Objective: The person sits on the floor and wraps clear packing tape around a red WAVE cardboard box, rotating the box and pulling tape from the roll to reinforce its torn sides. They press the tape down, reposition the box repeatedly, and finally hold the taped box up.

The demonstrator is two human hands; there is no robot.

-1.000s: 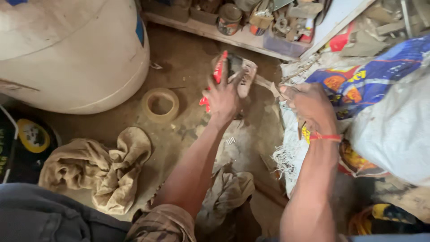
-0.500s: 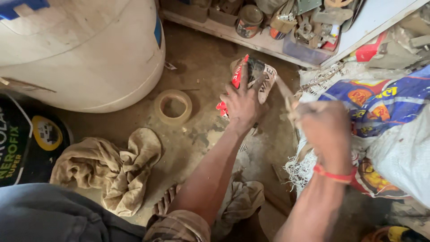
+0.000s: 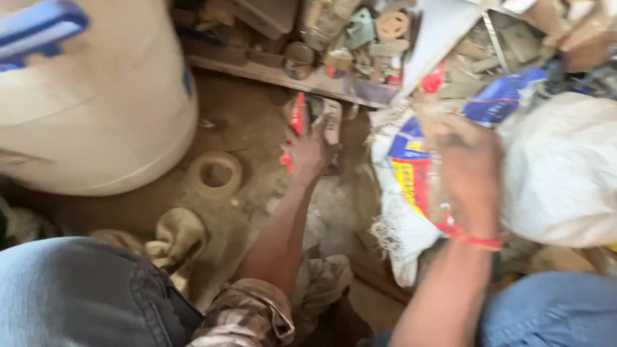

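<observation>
The person's left hand (image 3: 310,152) reaches down to the dirt floor (image 3: 250,128) and closes its fingers around a red-handled tool (image 3: 297,122) — its red grip shows above the knuckles, just beside a pale flat piece (image 3: 332,121) that stands against it. The right hand (image 3: 468,172), blurred, is raised against a woven printed sack (image 3: 411,186) with frayed edges; whether its fingers are spread or gripping the sack cannot be told. A red band (image 3: 472,239) circles that wrist. Left of the tool lies a roll of tape (image 3: 216,173), near a large cream drum (image 3: 96,109). Crumpled rags (image 3: 177,238) sit by the person's knee — and a cluttered shelf (image 3: 347,58) runs behind.
</observation>
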